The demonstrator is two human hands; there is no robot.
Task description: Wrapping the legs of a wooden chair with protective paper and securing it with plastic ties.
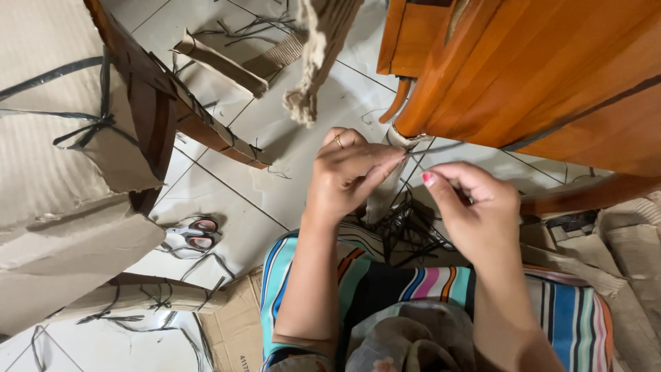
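The person sits on the tiled floor point(227, 172) with both hands raised in front of an orange wooden furniture piece point(551, 76). The work in hand appears to be freeing a thin dark strap point(441, 147) from the paper-wrapped tip of a wooden leg point(403, 138).

The left hand point(348, 172) has its grip pressed together: thumb and fingertips pinch at the paper wrap right where the strap meets the leg tip. The wrist is bent slightly inward, the forearm rising straight up from the lap, and a ring shows on one finger. The right hand point(475, 210) is just beside it, fingers curled in with the thumb and forefinger closed as if pinching the strap's free end; whether the strap actually sits between them is hard to tell, since the fingers hide it.

To do this step well, it looks wise to keep the left pinch close to the leg so the wrap does not tear unevenly, and to pull the strap along its length, not sideways, with the right hand.

A tangle of dark straps point(406, 231) lies near the striped skirt point(427, 286). A pair of scissors point(193, 234) rests on the floor well apart to the left, beside strapped cardboard wrapping point(62, 179). A frayed rope end point(303, 103) hangs above the left hand.
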